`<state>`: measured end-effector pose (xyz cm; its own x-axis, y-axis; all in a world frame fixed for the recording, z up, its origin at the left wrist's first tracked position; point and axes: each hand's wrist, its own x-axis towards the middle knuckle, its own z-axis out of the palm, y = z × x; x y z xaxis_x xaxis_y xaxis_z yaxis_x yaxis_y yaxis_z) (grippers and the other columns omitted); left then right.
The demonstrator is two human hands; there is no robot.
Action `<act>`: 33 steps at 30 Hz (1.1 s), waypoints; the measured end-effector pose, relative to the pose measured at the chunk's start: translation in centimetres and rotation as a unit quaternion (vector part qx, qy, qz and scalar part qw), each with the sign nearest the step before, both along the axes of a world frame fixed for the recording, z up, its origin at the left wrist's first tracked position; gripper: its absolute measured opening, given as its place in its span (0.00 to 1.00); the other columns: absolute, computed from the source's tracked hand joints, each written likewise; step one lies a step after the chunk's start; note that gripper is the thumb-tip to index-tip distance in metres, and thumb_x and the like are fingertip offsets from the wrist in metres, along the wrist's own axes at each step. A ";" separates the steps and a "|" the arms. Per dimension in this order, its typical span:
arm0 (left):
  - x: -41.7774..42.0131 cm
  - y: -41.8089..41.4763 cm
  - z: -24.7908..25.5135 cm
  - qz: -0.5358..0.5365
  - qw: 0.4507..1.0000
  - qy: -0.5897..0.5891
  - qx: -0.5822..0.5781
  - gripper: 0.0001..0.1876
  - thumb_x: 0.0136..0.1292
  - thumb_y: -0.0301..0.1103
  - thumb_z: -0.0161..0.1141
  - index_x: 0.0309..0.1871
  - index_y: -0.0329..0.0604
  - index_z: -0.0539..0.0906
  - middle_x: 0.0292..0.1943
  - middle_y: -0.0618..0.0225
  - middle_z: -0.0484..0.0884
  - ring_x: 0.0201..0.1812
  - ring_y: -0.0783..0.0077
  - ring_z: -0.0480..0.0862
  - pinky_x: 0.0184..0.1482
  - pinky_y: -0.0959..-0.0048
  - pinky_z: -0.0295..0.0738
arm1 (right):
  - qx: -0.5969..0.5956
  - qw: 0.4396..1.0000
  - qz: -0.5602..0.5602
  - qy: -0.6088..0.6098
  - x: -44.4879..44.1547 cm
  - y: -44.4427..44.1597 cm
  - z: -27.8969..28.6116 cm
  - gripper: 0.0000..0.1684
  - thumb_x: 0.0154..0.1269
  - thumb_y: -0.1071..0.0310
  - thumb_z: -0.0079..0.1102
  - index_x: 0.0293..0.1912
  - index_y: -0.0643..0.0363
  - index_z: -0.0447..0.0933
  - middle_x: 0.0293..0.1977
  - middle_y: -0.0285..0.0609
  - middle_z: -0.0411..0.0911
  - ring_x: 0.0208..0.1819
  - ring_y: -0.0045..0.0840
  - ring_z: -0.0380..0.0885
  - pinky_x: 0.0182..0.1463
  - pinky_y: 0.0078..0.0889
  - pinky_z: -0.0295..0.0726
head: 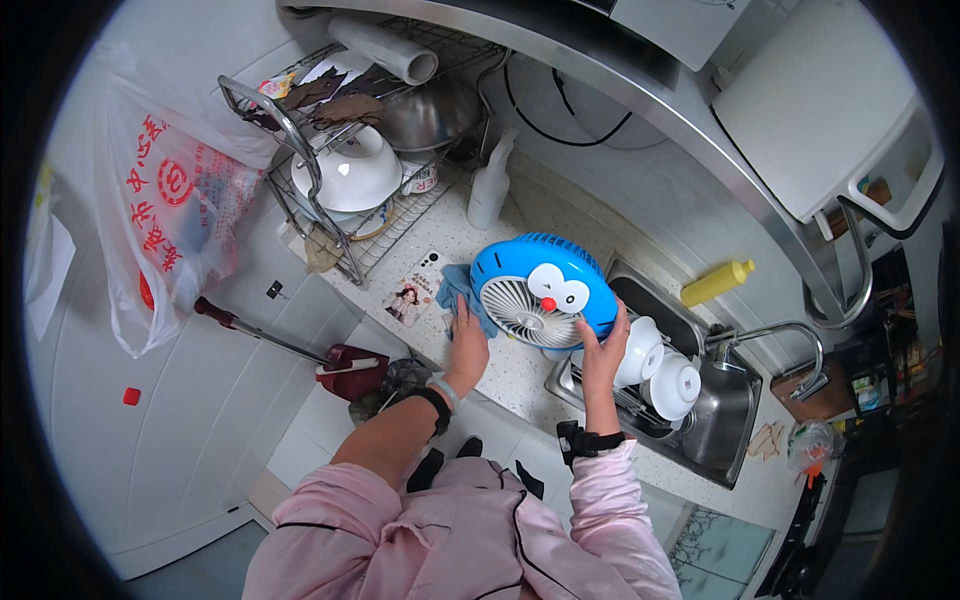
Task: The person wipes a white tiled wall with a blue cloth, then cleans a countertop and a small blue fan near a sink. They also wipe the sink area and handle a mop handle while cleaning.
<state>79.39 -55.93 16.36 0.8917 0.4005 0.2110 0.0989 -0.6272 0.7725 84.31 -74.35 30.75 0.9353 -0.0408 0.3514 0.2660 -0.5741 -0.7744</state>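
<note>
A blue toy-faced electric fan [544, 292] with a white grille and red nose is tilted up above the speckled countertop [517, 382]. My right hand [604, 345] grips its lower right rim. My left hand [469, 341] holds a blue-grey cloth [459, 294] against the fan's left side. A phone in a white illustrated case [414, 289] lies on the counter left of the cloth. How much of the fan's underside rests on the counter is hidden.
White bowls [671, 386] sit upside down on a rack at the double steel sink [720, 427]. A spray bottle [489, 184], yellow bottle [716, 283] and wire dish rack [360, 255] stand near the wall. A plastic bag [176, 202] hangs at left.
</note>
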 end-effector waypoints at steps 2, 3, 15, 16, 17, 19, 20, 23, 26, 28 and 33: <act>-1.4 -1.0 0.7 -0.019 0.999 0.034 -0.013 0.28 0.59 0.21 0.49 0.65 0.32 0.61 0.67 0.45 0.58 0.63 0.40 0.61 0.63 0.57 0.60 | -0.003 1.000 -0.006 0.002 -0.2 0.2 -0.1 0.38 0.52 0.68 0.68 0.61 0.56 0.62 0.55 0.52 0.67 0.57 0.40 0.67 0.61 0.37 0.64; -1.8 -1.2 0.6 -0.051 0.996 0.060 0.048 0.28 0.57 0.21 0.50 0.64 0.34 0.63 0.66 0.47 0.59 0.62 0.41 0.61 0.62 0.57 0.61 | -0.005 1.000 -0.008 0.006 -0.3 0.4 0.2 0.38 0.52 0.68 0.68 0.61 0.56 0.62 0.55 0.52 0.67 0.57 0.40 0.67 0.61 0.37 0.64; -1.4 -2.1 2.1 -0.344 0.923 0.156 0.078 0.25 0.50 0.33 0.59 0.55 0.42 0.76 0.55 0.55 0.75 0.55 0.52 0.71 0.58 0.64 0.67 | -0.011 1.000 0.006 0.001 -0.5 0.6 0.3 0.42 0.52 0.71 0.66 0.65 0.57 0.59 0.57 0.53 0.66 0.58 0.40 0.67 0.61 0.36 0.65; -1.7 -2.7 2.3 -0.327 0.928 0.175 0.040 0.25 0.51 0.35 0.59 0.55 0.41 0.76 0.55 0.55 0.74 0.55 0.52 0.71 0.58 0.64 0.67 | -0.012 1.000 0.009 -0.026 -0.5 0.2 -0.1 0.42 0.53 0.71 0.66 0.65 0.58 0.58 0.58 0.53 0.65 0.58 0.39 0.67 0.61 0.36 0.64; -2.0 -3.4 2.4 -0.310 0.931 0.194 0.002 0.25 0.52 0.36 0.59 0.56 0.41 0.76 0.55 0.55 0.74 0.55 0.52 0.72 0.58 0.64 0.67 | -0.013 0.998 0.012 -0.053 -0.6 -0.1 -0.7 0.42 0.54 0.70 0.65 0.66 0.58 0.57 0.59 0.53 0.65 0.58 0.39 0.66 0.62 0.36 0.64; -1.8 -4.1 2.9 -0.272 0.937 0.205 -0.077 0.26 0.53 0.39 0.60 0.56 0.40 0.75 0.56 0.53 0.74 0.56 0.51 0.71 0.59 0.63 0.65 | 0.054 0.998 -0.039 -0.012 -1.7 -1.7 -3.2 0.40 0.58 0.66 0.62 0.67 0.59 0.55 0.60 0.52 0.64 0.59 0.36 0.66 0.59 0.36 0.68; -1.6 -4.2 3.1 -0.251 0.940 0.198 -0.118 0.26 0.55 0.40 0.60 0.56 0.38 0.74 0.56 0.51 0.74 0.58 0.51 0.70 0.60 0.63 0.64 | 0.088 0.994 -0.065 0.008 -2.5 -2.4 -4.5 0.39 0.61 0.64 0.61 0.67 0.59 0.54 0.60 0.51 0.63 0.59 0.35 0.65 0.58 0.36 0.69; -1.5 -4.9 3.5 -0.278 0.938 0.128 -0.163 0.27 0.57 0.42 0.59 0.58 0.36 0.72 0.59 0.48 0.71 0.59 0.50 0.70 0.61 0.63 0.64 | 0.198 0.930 -0.004 0.310 -5.3 -4.1 -8.0 0.38 0.64 0.54 0.57 0.67 0.58 0.55 0.60 0.48 0.64 0.59 0.32 0.66 0.50 0.37 0.76; -1.2 -4.6 5.4 -0.444 0.874 0.116 -0.160 0.29 0.58 0.42 0.60 0.60 0.38 0.69 0.63 0.47 0.65 0.60 0.52 0.71 0.59 0.64 0.66 | 0.360 0.827 -0.023 0.431 -8.0 -1.4 -7.7 0.32 0.63 0.51 0.59 0.61 0.56 0.64 0.48 0.40 0.73 0.45 0.26 0.76 0.40 0.30 0.80; -1.3 -3.9 5.9 -0.482 0.869 0.104 -0.053 0.25 0.58 0.41 0.60 0.57 0.41 0.74 0.57 0.49 0.74 0.51 0.55 0.79 0.51 0.65 0.73 | 0.432 0.799 0.005 0.417 -8.2 -1.3 -10.0 0.26 0.62 0.56 0.61 0.55 0.57 0.68 0.47 0.40 0.75 0.42 0.25 0.77 0.37 0.28 0.81; 2.0 2.4 9.0 -0.213 0.959 0.028 -0.186 0.09 0.60 0.36 0.56 0.34 0.40 0.79 0.29 0.60 0.82 0.31 0.60 0.81 0.34 0.65 0.74 | 0.508 0.773 -0.111 0.364 -7.8 -2.1 -11.0 0.18 0.60 0.65 0.62 0.49 0.56 0.72 0.37 0.37 0.79 0.33 0.23 0.80 0.29 0.27 0.81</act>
